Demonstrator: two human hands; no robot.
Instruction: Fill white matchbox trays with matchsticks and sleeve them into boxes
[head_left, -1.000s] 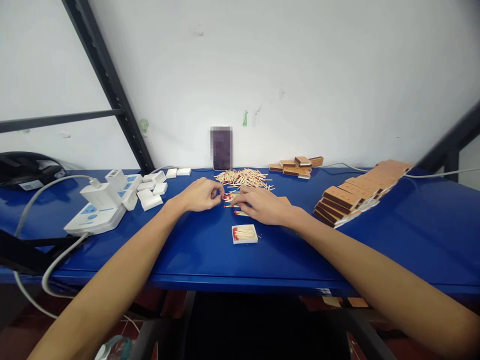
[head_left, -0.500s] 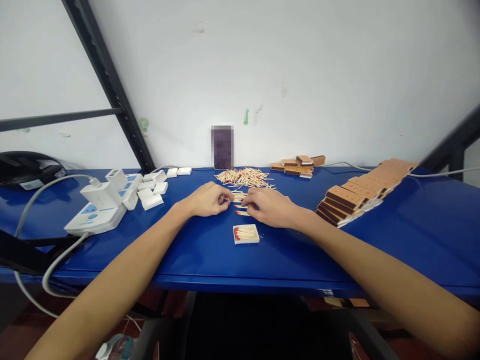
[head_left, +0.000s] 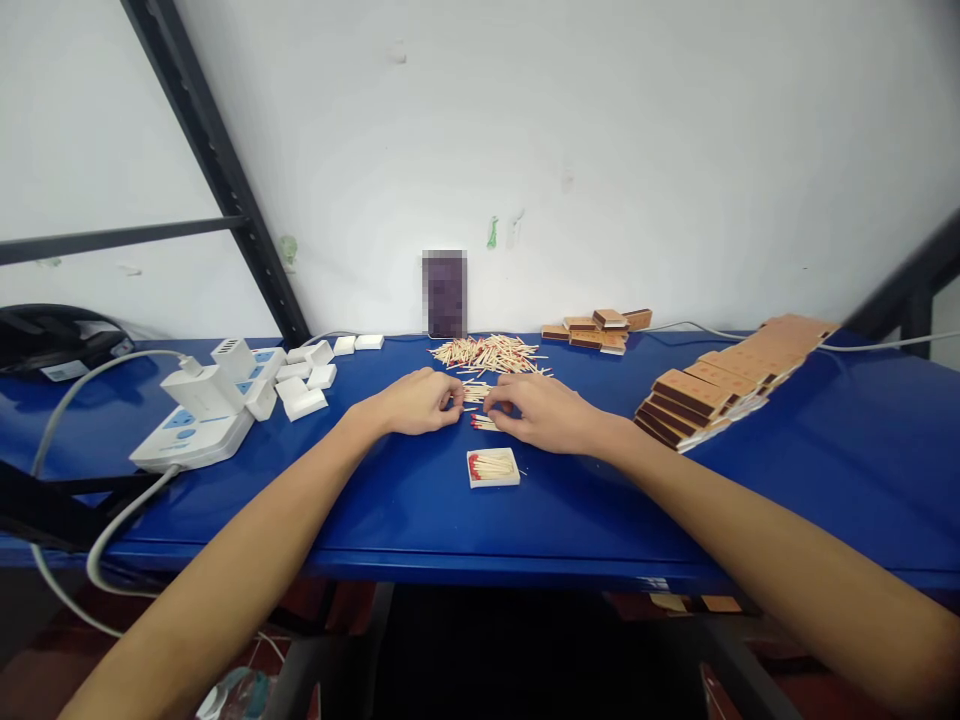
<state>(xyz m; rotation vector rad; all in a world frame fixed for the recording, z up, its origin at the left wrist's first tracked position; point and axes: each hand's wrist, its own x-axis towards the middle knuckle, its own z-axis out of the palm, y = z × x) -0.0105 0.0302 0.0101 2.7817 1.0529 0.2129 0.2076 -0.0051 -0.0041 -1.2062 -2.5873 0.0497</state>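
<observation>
Between my two hands lie matches [head_left: 475, 391] in a small bunch, with a few red-headed matches [head_left: 481, 423] nearer to me. My left hand [head_left: 426, 402] rests at their left side, thumb and forefinger pinched around a match [head_left: 469, 408] whose end pokes out. At the right, my right hand [head_left: 538, 412] has its fingers curled and closed over the ends of the nearer matches; what its fingertips grip is hidden. Nearer the table's front stands an open white matchbox tray [head_left: 493, 483], partly filled with matches, red heads to the left.
A large match pile [head_left: 489, 353] lies beyond my hands. Matchbox sleeves [head_left: 697, 390] lie in a long row at right, with more matchboxes [head_left: 600, 328] by the wall. White trays [head_left: 301, 401] and a power strip [head_left: 191, 445] with cables are at left; a phone-like panel [head_left: 447, 295] leans behind.
My right hand's fingertips have shifted slightly, and the nearer matches sit closer together. My left fingers have moved a little toward me. The tray has stayed in place.
</observation>
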